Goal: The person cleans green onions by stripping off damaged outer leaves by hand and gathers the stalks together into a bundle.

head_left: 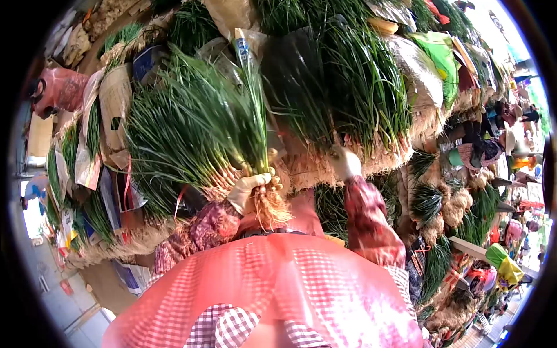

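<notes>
My left hand (249, 190), in a pale glove, is wrapped round a bunch of green onions (255, 124) close to the root end. The bunch stands upright, its long green leaves pointing away from me and its brownish roots (270, 210) hanging below my fingers. To my right, my gloved right hand (347, 163) reaches to the stem bases of a larger pile of green onions (365, 81). Its fingers look pinched on a few stems there, partly hidden and slightly blurred. Another spread of green onions (174, 127) lies beside the left hand, roots toward me.
Stacked layers of roots (307, 171) form the pile's near edge. A green bag (439, 64) and sacks lie on the right-hand pile. More bundles (438, 269) lie at lower right, with people farther off. A red checked apron (261, 278) covers my lap.
</notes>
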`<act>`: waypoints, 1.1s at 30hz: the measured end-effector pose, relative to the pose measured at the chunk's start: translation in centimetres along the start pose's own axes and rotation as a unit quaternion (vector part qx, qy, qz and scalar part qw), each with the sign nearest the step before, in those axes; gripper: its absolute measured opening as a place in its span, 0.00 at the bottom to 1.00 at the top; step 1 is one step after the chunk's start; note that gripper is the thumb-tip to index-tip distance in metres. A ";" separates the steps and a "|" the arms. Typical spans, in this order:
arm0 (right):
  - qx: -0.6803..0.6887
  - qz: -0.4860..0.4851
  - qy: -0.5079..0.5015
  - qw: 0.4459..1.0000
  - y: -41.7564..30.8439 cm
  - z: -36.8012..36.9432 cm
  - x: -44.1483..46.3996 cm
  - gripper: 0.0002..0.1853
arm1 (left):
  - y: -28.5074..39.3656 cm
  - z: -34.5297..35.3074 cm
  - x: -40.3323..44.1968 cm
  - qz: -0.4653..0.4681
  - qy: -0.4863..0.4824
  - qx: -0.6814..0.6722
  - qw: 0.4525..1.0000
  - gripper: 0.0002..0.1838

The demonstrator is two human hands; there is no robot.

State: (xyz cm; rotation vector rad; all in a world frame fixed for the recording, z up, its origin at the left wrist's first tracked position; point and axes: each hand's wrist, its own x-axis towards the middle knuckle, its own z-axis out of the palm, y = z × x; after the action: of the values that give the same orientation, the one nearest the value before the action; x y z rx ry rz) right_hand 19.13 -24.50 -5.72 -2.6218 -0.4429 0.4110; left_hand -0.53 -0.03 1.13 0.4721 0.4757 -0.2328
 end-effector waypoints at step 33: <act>-0.039 -0.027 -0.429 0.902 -1.4 -4.7 -7.0 0.13 | 0.4 -0.2 0.2 -0.089 -0.025 0.028 0.995 0.19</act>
State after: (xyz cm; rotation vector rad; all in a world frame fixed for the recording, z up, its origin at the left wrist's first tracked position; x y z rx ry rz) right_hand 14.13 -27.66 0.45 -2.3557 -0.8054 1.5654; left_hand -0.36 0.38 1.03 0.4775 0.4634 -0.4297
